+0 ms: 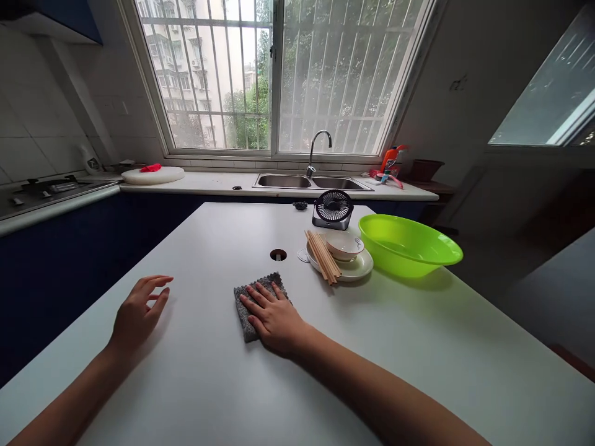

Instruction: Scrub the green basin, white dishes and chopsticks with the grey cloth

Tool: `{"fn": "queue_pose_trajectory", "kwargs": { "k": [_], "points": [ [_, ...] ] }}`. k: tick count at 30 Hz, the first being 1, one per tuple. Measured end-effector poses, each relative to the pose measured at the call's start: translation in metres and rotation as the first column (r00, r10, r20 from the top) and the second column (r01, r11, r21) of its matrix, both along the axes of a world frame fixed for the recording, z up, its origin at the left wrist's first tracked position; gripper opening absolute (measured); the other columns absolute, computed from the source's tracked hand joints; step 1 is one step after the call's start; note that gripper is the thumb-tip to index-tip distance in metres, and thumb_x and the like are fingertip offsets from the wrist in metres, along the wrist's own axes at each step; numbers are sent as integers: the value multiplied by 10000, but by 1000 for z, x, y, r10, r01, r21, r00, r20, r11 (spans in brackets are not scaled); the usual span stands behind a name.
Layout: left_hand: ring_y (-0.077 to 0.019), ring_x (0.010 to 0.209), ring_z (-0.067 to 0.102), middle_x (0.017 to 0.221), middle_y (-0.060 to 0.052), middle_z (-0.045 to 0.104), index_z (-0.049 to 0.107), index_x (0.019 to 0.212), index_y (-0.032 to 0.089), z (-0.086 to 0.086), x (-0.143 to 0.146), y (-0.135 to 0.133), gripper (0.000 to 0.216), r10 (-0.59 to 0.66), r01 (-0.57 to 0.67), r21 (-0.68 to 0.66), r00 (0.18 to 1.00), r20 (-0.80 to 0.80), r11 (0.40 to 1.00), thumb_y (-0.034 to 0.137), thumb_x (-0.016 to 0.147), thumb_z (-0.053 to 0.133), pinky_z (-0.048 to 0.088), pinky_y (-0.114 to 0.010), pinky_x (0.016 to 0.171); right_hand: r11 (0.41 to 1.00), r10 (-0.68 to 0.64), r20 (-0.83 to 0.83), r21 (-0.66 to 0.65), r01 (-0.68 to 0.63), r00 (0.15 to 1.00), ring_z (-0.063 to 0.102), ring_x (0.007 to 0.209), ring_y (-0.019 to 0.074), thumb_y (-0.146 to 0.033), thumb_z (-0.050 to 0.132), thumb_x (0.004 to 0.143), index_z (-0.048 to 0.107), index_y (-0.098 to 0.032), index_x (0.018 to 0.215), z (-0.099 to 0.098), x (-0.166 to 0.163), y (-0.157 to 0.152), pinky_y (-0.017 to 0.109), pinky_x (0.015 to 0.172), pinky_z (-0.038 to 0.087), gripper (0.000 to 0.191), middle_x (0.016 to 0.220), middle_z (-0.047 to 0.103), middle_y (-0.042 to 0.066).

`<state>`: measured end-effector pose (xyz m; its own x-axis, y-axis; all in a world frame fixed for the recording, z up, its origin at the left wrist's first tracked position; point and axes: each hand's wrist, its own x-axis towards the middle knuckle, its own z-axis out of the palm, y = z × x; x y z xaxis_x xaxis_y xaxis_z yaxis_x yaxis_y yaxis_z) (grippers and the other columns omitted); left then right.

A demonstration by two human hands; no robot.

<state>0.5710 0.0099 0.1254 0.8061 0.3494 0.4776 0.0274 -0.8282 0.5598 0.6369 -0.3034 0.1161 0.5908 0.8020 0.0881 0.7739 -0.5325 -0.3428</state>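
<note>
My right hand lies flat with spread fingers on a folded grey cleaning cloth with zigzag edges, pressing it to the white tabletop. Part of the cloth is hidden beneath the palm. Off to the left, my left hand hovers or rests just over the table, its fingers loosely bent and apart, with nothing in them. Beyond the cloth sits a round hole in the tabletop.
Right of the hole, a white plate carries a bowl and several wooden chopsticks. A green basin stands near the right edge. Behind are a small black fan, a dark scrubber and a sink.
</note>
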Motion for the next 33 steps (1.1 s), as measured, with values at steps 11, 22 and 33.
{"fn": "queue_pose_trajectory", "kwargs": {
  "k": [11,22,33],
  "points": [
    [-235,947,672,1152,-15,647,658,1031,328,-4,2,4,254,3,-2,-31,1000,7,1000,453,877,500,601,-334,652,990,-127,47,-51,129,991,232,1521,269,-333,335,1047,320,-290,1555,5,-9,-97,586,1229,170,510,1622,271,29],
    [-225,879,700,1163,-48,668,687,1018,281,-3,5,-18,300,-49,49,-43,999,7,998,468,851,520,576,-288,568,954,-282,49,-88,285,958,230,1519,279,-324,351,1033,317,-255,1557,1,-17,-134,608,1215,196,530,1620,264,55],
    [-270,1182,629,1321,-120,647,616,1289,224,-1,40,-158,434,-518,570,141,807,-285,810,457,985,413,494,-447,1019,872,-377,-22,330,363,926,561,1292,237,-266,353,1006,636,-224,1319,1,-16,-121,423,1114,447,424,1403,600,98]
  ]
}}
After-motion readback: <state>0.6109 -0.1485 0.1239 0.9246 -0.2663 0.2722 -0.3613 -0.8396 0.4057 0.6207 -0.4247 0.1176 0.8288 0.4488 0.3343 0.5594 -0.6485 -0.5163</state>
